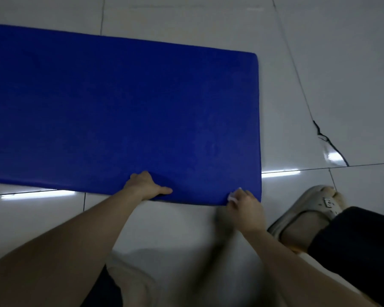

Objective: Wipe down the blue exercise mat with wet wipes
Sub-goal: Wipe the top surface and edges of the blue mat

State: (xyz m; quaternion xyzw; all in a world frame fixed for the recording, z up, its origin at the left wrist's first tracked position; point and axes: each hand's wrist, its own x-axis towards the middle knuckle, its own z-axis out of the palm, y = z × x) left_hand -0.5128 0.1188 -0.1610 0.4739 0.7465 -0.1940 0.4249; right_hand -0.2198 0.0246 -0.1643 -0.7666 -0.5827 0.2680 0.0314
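One deep-blue mat [120, 107] lies flat; one white wipe [232, 197] pinched in my right hand [245, 209], my left hand [145, 185] clasping the mat's edge.

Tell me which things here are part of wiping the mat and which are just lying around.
In the job: blue mat, wet wipe in the right hand, left hand holding the mat's near edge.
Just there: grey slipper on a foot, cracked floor tile.

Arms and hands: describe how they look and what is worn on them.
Both forearms are bare, with no sleeves in view. The left hand and right hand wear no gloves, and no watch or bracelet shows at either wrist. The right arm is blurred.
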